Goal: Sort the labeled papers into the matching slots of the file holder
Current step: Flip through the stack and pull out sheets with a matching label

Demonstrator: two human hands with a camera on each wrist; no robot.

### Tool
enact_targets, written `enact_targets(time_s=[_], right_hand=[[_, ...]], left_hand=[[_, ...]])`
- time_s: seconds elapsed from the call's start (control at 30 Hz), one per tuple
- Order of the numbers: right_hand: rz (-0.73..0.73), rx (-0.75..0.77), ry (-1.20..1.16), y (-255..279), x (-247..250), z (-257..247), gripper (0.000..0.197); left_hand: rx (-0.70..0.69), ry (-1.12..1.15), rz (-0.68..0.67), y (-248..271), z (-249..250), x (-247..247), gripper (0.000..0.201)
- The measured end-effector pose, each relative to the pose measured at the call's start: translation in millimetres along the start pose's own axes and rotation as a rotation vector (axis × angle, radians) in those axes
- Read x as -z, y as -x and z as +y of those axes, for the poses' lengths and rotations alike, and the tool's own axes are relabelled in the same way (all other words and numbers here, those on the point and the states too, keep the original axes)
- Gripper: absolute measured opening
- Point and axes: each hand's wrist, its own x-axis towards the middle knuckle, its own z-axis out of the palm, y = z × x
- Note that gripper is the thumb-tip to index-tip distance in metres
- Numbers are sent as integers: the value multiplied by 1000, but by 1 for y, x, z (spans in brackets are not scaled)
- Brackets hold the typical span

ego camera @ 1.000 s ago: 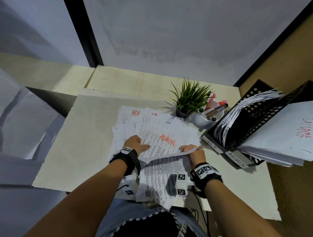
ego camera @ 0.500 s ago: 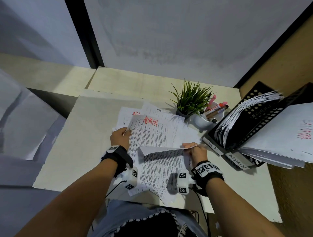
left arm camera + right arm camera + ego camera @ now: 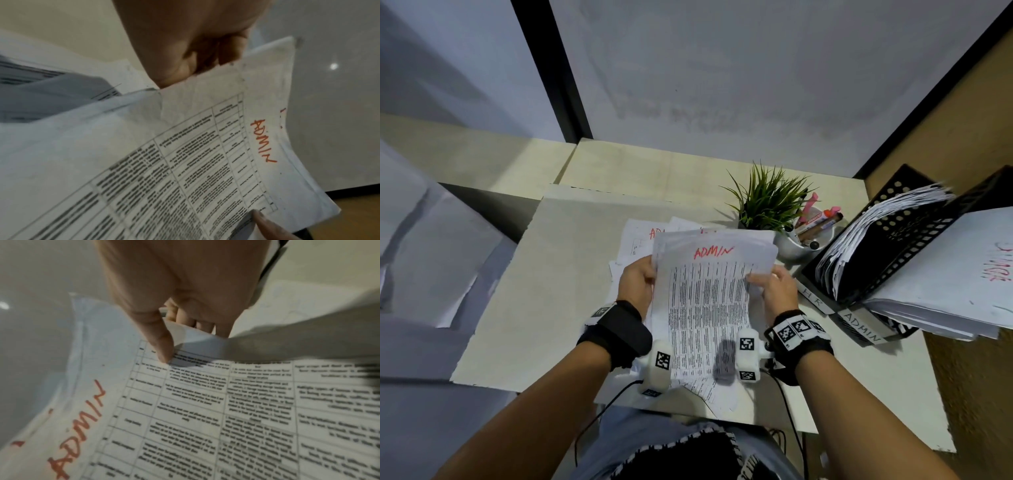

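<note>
From the head we look down over the desk (image 3: pixel 524 308); our wrist cameras sit close behind each hand, facing the same ADMIN sheet (image 3: pixel 709 284) from either side.

I sit at an office desk (image 3: pixel 558 308) set in a partitioned corner: a black file holder (image 3: pixel 914 240) with slots tagged HR and ADMIN, printed forms (image 3: pixel 709 308), a cup of pens (image 3: pixel 801 243) and a small potted plant (image 3: pixel 767 202).

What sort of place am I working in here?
Most likely an office desk in a partitioned cubicle: a black file holder with slots tagged HR and ADMIN, printed papers marked ADMIN held in both hands, and a pen cup beside a small potted plant.
</note>
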Motion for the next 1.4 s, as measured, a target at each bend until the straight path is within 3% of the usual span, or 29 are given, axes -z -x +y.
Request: enact_targets(time_s=[0.03,0.1,0.17,0.27,0.37,0.47,0.57,0.67,0.8,0.93,1.0,1.03,1.13,1.27,1.33,1.37,1.4], right_hand=[[16,21,-7,1,-1,-9,39],[-12,88,-50,8,-4,-28,48],[-52,174,-58,18,-6,-47,41],[-33,303,-53,35,-10,-71,22],[-43,425,-81,55,-11,-83,29],[-70,471,-42,73,-9,-80,31],[-60,329,42,73,-9,-52,25],[-20,246,118,71,-12,-30,11],[-3,234,64,68,-11,-32,25],[-30,210,77,67,-3,-33,18],[-5,271,69,71,8,-45,16],[22,333,67,74,17,-54,16],[196,564,94,81,61,-87,13],[749,748,195,83,135,-120,40],[979,671,285,81,169,-129,60],[1019,557,320,78,184,-129,74],[1006,429,321,76,194,-130,88]], left_hand=[[0,17,-52,5,6,-1,17],[-1,-52,-169,7,18,-1,52],[-70,-172,-289,9,27,-1,66],[-214,-293,-315,18,37,-11,52],[-392,-376,-176,28,40,-27,21],[-495,-463,-105,31,36,-32,23],[-431,-506,-81,29,22,-32,8],[-374,-565,-28,22,9,-33,31],[-276,-547,-31,15,7,-30,23],[-223,-657,-64,12,5,-26,41],[-273,-677,-134,20,16,-35,53],[-309,-691,-176,28,26,-42,54],[-461,-696,-310,59,65,-78,32],[-786,-786,-459,90,102,-135,19],[-883,-729,-514,100,112,-164,18],[-916,-723,-510,103,114,-179,33],[-947,-738,-516,106,114,-194,33]])
